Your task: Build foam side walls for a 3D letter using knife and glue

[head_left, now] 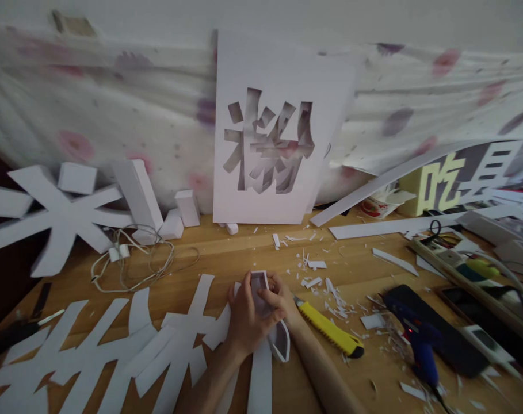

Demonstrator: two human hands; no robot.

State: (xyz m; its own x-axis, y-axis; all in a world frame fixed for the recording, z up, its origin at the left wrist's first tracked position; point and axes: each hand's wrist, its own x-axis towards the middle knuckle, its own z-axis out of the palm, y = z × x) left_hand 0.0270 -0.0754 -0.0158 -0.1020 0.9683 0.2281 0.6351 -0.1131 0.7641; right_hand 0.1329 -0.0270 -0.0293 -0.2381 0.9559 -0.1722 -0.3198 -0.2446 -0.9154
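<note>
Near the table's front middle, my left hand (246, 319) and my right hand (281, 299) are closed around a white foam-board letter piece (259, 281). It is hollow, with thin upright side walls, and its curved lower end (281, 344) sticks out below my wrists. My left fingers wrap its left side, while my right fingers and thumb press on the wall and the inside. Part of the piece is hidden behind my hands. Beneath it lies a long white strip (260, 374). Just right of my right hand rests a yellow utility knife (330, 328).
Flat white cut-out characters (114, 351) cover the front left. A tangled white cable (132, 259) lies behind them, near a white 3D character (67, 218). A white board with cut-outs (261, 207) stands at the back. Right are scraps, a blue glue gun (419, 339) and a power strip (472, 282).
</note>
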